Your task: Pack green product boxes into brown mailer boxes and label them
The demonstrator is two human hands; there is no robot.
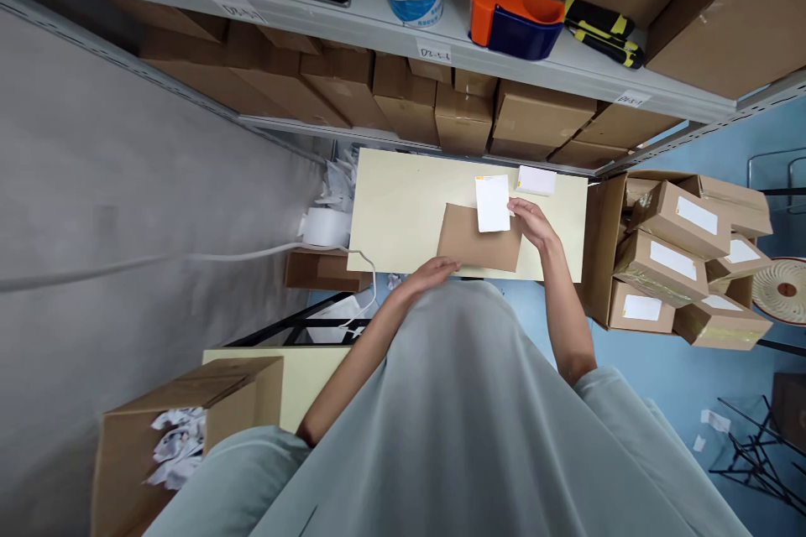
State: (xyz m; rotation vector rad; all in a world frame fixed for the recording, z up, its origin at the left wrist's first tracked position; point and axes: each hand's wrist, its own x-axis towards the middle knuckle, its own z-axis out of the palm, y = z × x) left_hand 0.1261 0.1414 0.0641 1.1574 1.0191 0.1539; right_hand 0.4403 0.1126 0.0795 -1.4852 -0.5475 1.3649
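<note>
1. The brown cardboard [472, 252] lies at the middle of the near edge of the cream table [403, 193]. Its upper face is plain, smooth and matt, roughly rectangular, wider than deep and turned slightly askew to the table; its thickness cannot be told.
2. The white label [492, 203], over the middle of the table, overlaps the far part of the cardboard. It is a blank-looking rectangle with rounded corners and a small orange mark at its far left corner; whether it touches the cardboard cannot be told.
3. The right hand [531, 221], over the right half of the table, pinches the label's right edge between thumb and fingers.
4. The left hand [436, 270], at the table's near edge, has its fingers stretched together at the cardboard's near left corner; whether it grips cannot be told.
5. Near the table's far right corner lies a white label stack [536, 180], also orange-marked.
</note>
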